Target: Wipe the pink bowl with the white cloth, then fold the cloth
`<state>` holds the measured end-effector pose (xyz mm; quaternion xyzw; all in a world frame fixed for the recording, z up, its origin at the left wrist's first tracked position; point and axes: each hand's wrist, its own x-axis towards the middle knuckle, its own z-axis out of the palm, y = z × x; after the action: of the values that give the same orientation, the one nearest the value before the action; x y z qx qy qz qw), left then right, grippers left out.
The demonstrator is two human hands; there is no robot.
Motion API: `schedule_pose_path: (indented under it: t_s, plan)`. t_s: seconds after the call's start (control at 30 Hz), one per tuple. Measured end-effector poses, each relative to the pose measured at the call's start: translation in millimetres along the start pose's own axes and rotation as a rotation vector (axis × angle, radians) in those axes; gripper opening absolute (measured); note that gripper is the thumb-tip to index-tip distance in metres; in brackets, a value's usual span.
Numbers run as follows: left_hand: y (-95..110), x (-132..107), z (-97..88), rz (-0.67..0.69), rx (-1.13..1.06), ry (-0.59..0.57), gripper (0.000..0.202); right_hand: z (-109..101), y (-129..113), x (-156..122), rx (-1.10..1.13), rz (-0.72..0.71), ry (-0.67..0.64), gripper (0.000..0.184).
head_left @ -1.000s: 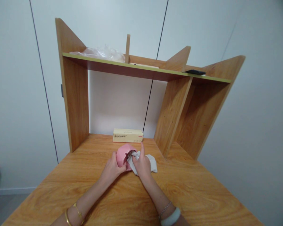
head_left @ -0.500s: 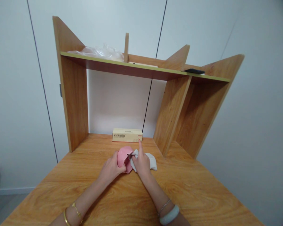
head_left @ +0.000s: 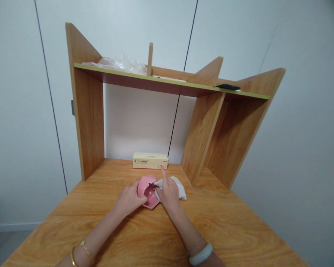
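Observation:
A pink bowl (head_left: 152, 202) with an angular rim is tilted over the desk, its inside partly facing me. My left hand (head_left: 130, 197) grips it from the left, thumb over the near rim and fingers around the outside. In my right hand (head_left: 168, 193) is a white cloth (head_left: 179, 188), pinched at the bowl's right edge, with the index finger stretched forward. Part of the cloth trails to the right, behind that hand. A small dark piece shows at the cloth's left end against the rim; I cannot make out what it is.
A cream-coloured box (head_left: 150, 161) with printed lettering stands at the back of the wooden desk (head_left: 100, 185). Above it runs a wooden shelf (head_left: 156, 85), bearing a clear plastic bag (head_left: 119, 65) and a flat black object (head_left: 228, 87). An upright panel (head_left: 204, 137) rises from the desk on the right.
The bowl has turned in my left hand, so more of its inside shows. My right hand and the cloth have shifted slightly along its rim. The camera view has moved a little.

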<state>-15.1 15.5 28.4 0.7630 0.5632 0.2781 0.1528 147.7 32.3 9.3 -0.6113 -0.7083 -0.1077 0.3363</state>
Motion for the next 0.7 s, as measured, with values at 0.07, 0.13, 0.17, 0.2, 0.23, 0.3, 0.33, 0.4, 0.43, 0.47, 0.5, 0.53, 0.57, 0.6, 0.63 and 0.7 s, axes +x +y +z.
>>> schedule_pose_path:
  t_s: [0.07,0.13,0.17,0.2,0.23,0.3,0.33,0.4,0.43,0.47,0.5,0.53,0.57,0.6,0.63,0.7]
  plan:
    - [-4.6,0.3,1.6,0.005,0.033,-0.002,0.051,-1.2,0.5,0.4,0.015,-0.011,0.017,0.075]
    - [-6.3,-0.2,2.8,-0.007,0.065,-0.004,0.050,0.0,2.1,0.5,0.023,0.031,-0.014,0.075]
    - [-6.0,-0.7,2.8,-0.013,0.081,-0.004,0.049,1.2,3.2,0.3,0.022,0.056,-0.041,0.074]
    - [-5.0,-1.2,2.4,-0.018,0.096,0.000,0.049,2.6,4.4,-0.1,0.019,0.078,-0.069,0.073]
    - [-3.8,-1.8,1.6,-0.020,0.108,0.012,0.049,4.2,5.8,-0.6,0.022,0.093,-0.095,0.071]
    - [-1.6,-2.9,-0.1,-0.009,0.107,0.055,0.051,8.0,8.8,-2.0,0.057,0.120,-0.124,0.068]
    - [-1.1,-3.4,-0.3,-0.003,0.091,0.076,0.054,10.2,10.3,-2.7,0.090,0.140,-0.130,0.067]
    - [-1.8,-3.7,2.2,0.000,0.021,0.109,0.061,15.1,13.0,-3.7,0.184,0.197,-0.127,0.064]
    - [-3.1,-3.5,5.1,0.005,-0.038,0.118,0.065,17.8,14.1,-3.9,0.245,0.226,-0.121,0.063]
    - [-4.7,-3.0,8.9,0.013,-0.115,0.121,0.069,20.5,14.7,-4.0,0.312,0.248,-0.110,0.062]
    - [-6.6,-2.3,13.4,0.043,-0.212,0.129,0.073,23.0,15.0,-3.8,0.383,0.262,-0.096,0.061]
    - [-8.6,-1.3,18.0,0.088,-0.325,0.126,0.074,25.3,14.8,-3.6,0.448,0.270,-0.079,0.060]
    - [-10.5,-0.1,22.2,0.120,-0.423,0.118,0.072,27.0,14.1,-3.3,0.502,0.277,-0.064,0.059]
    - [-12.2,1.1,25.6,0.129,-0.485,0.123,0.069,28.1,12.9,-3.0,0.538,0.284,-0.059,0.059]
    - [-13.5,2.2,28.0,0.126,-0.516,0.131,0.066,28.4,11.4,-2.6,0.553,0.296,-0.065,0.059]
    - [-14.7,3.7,29.4,0.079,-0.492,0.164,0.060,26.3,7.7,-2.0,0.517,0.327,-0.109,0.061]
